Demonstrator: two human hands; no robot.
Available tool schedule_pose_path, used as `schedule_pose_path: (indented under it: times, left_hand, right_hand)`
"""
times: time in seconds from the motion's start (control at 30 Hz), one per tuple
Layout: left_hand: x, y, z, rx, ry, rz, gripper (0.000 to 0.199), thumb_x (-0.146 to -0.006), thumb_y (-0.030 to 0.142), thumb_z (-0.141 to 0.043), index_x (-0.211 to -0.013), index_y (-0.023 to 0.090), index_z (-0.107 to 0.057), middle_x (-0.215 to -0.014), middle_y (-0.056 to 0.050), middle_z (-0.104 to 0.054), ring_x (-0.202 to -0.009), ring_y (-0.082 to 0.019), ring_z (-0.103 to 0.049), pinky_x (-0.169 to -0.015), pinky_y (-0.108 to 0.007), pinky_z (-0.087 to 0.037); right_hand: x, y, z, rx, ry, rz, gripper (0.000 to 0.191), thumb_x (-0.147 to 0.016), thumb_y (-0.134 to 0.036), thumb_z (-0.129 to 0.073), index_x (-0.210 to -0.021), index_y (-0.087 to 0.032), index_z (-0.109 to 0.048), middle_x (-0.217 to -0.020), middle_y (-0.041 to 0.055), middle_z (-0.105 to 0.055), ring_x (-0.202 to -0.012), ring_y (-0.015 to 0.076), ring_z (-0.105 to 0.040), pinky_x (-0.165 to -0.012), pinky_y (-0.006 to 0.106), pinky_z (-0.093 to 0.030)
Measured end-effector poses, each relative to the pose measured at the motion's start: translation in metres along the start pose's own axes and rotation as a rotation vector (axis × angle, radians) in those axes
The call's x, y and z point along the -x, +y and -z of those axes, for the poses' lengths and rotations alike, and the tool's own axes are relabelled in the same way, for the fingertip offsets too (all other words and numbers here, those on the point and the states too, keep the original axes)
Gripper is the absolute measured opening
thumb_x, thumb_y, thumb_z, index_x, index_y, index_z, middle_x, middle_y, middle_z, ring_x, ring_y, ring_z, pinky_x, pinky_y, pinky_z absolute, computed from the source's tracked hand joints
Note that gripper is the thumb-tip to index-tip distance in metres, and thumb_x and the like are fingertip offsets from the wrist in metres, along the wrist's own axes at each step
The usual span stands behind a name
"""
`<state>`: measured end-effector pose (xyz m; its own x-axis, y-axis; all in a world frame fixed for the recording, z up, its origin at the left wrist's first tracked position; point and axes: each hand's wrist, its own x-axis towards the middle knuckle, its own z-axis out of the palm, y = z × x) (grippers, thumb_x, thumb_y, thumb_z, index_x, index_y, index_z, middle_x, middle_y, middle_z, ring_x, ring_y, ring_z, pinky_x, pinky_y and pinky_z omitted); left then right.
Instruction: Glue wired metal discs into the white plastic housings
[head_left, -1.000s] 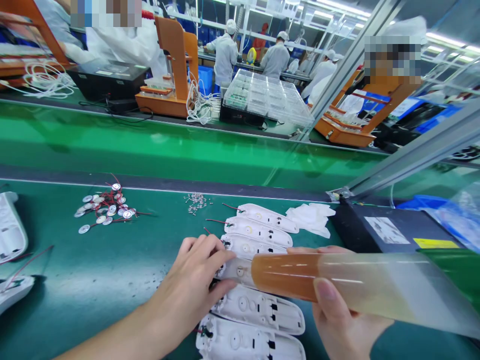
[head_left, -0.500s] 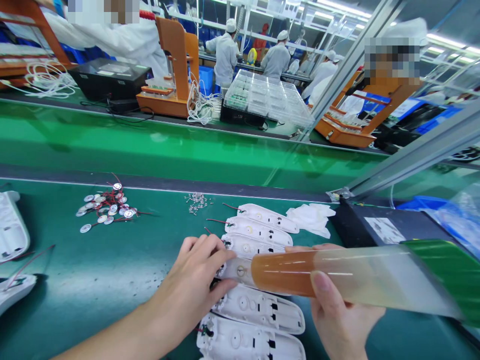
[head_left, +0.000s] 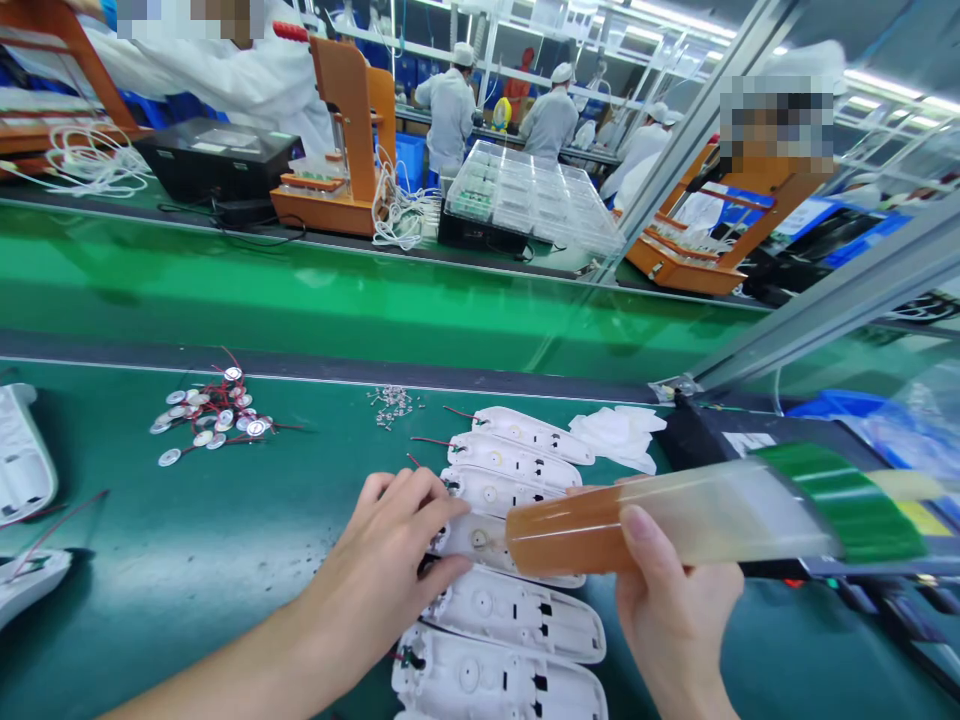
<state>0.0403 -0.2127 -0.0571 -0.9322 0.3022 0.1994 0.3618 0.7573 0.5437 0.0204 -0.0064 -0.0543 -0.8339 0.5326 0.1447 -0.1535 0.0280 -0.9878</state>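
Several white plastic shells (head_left: pixel 517 612) lie in a column on the green mat, red wires at the left ends of some. My left hand (head_left: pixel 405 550) pinches the left end of one middle shell (head_left: pixel 456 538), thumb below and fingers above. In my right hand (head_left: pixel 667 590) is a translucent bottle (head_left: pixel 697 510) with amber contents and a green rear part, held nearly level. Its amber end hangs over that same shell and hides much of its right half. The bottle's tip is hard to make out.
Round discs with red wires (head_left: pixel 217 415) and small screws (head_left: pixel 394 405) lie at the back left. Crumpled white material (head_left: pixel 619 435) sits beside a black box (head_left: pixel 697 425). More white housings (head_left: pixel 26 455) are at far left. People in white work beyond the green partition (head_left: pixel 337 300).
My right hand has tilted the bottle, its green end rising and shifting left. The amber end stays over the same shell. My left hand has hardly moved.
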Motion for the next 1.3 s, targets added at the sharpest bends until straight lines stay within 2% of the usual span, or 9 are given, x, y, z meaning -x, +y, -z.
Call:
schedule_pose_path:
  times: [0.23, 0.37, 0.47, 0.53, 0.63, 0.77, 0.87, 1.13, 1.3]
  left_hand:
    - [0.000, 0.008, 0.009, 0.000, -0.002, 0.068, 0.041, -0.077, 0.016, -0.064, -0.114, 0.027, -0.050, -0.104, -0.001, -0.051, -0.090, -0.020, -0.041, -0.077, -0.033, -0.039]
    - [0.015, 0.021, 0.014, 0.014, 0.009, 0.042, 0.042, -0.077, 0.016, -0.064, -0.114, 0.029, -0.047, -0.106, -0.001, -0.048, -0.092, -0.020, -0.040, -0.078, -0.032, -0.039]
    - [0.030, 0.022, 0.007, 0.012, -0.012, 0.018, 0.047, -0.072, 0.014, -0.069, -0.112, 0.029, -0.049, -0.101, -0.001, -0.047, -0.089, -0.019, -0.041, -0.076, -0.033, -0.038]
    - [0.036, 0.019, -0.001, 0.005, -0.011, 0.019, 0.048, -0.071, 0.013, -0.070, -0.112, 0.030, -0.049, -0.101, -0.001, -0.047, -0.088, -0.019, -0.042, -0.076, -0.035, -0.038]
    - [0.038, 0.016, -0.009, 0.006, 0.017, 0.006, 0.047, -0.073, 0.012, -0.068, -0.112, 0.030, -0.049, -0.099, -0.001, -0.047, -0.088, -0.019, -0.042, -0.077, -0.036, -0.037]
    - [0.035, 0.018, -0.011, 0.023, 0.058, -0.007, 0.045, -0.073, 0.009, -0.067, -0.110, 0.028, -0.050, -0.098, -0.002, -0.047, -0.087, -0.019, -0.041, -0.074, -0.034, -0.036]
    - [0.034, 0.019, -0.010, 0.025, 0.042, -0.002, 0.043, -0.074, 0.010, -0.067, -0.110, 0.028, -0.050, -0.098, -0.002, -0.047, -0.086, -0.019, -0.041, -0.073, -0.033, -0.035]
    - [0.034, 0.020, -0.008, 0.030, 0.037, 0.006, 0.040, -0.075, 0.010, -0.067, -0.108, 0.027, -0.051, -0.097, -0.002, -0.048, -0.085, -0.019, -0.041, -0.072, -0.032, -0.034]
    - [0.033, 0.020, -0.009, 0.015, 0.043, -0.003, 0.042, -0.073, 0.010, -0.068, -0.109, 0.026, -0.052, -0.096, -0.001, -0.049, -0.084, -0.018, -0.041, -0.073, -0.032, -0.034]
  right_hand:
    - [-0.023, -0.037, -0.007, -0.437, 0.208, -0.239, 0.045, -0.041, -0.037, -0.079, -0.074, -0.018, -0.055, -0.065, -0.0021, -0.052, -0.053, 0.0143, -0.053, -0.033, 0.021, -0.039]
    - [-0.027, -0.054, 0.007, -0.519, 0.278, -0.168, 0.038, -0.044, -0.032, -0.074, -0.075, -0.021, -0.056, -0.068, -0.0049, -0.053, -0.059, 0.0130, -0.056, -0.054, 0.029, -0.056]
    - [-0.009, -0.049, 0.019, -0.381, 0.157, -0.099, 0.039, -0.048, -0.043, -0.074, -0.072, -0.017, -0.057, -0.064, -0.0014, -0.055, -0.054, 0.0203, -0.059, -0.050, 0.038, -0.055]
    - [0.008, -0.041, 0.024, -0.282, 0.030, 0.045, 0.038, -0.056, -0.045, -0.072, -0.076, -0.016, -0.057, -0.064, 0.0008, -0.058, -0.052, 0.0237, -0.061, -0.046, 0.037, -0.054]
    - [0.027, -0.029, 0.027, -0.145, -0.153, 0.283, 0.030, -0.071, -0.039, -0.066, -0.089, -0.018, -0.055, -0.071, 0.0041, -0.064, -0.061, 0.0232, -0.063, -0.054, 0.035, -0.055]
    - [0.034, -0.016, 0.032, -0.013, -0.261, 0.323, 0.030, -0.077, -0.040, -0.062, -0.097, -0.019, -0.051, -0.084, 0.0081, -0.065, -0.074, 0.0221, -0.063, -0.067, 0.038, -0.054]
    - [0.033, -0.009, 0.035, 0.038, -0.326, 0.338, 0.033, -0.078, -0.038, -0.061, -0.103, -0.020, -0.050, -0.090, 0.0090, -0.063, -0.079, 0.0225, -0.062, -0.067, 0.037, -0.054]
    - [0.034, -0.007, 0.033, 0.132, -0.307, 0.379, 0.035, -0.075, -0.040, -0.064, -0.100, -0.022, -0.048, -0.088, 0.0068, -0.064, -0.079, 0.0204, -0.061, -0.071, 0.033, -0.052]
    - [0.038, -0.013, 0.028, 0.119, -0.253, 0.329, 0.039, -0.072, -0.045, -0.065, -0.098, -0.021, -0.048, -0.086, 0.0063, -0.062, -0.080, 0.0235, -0.061, -0.076, 0.040, -0.049]
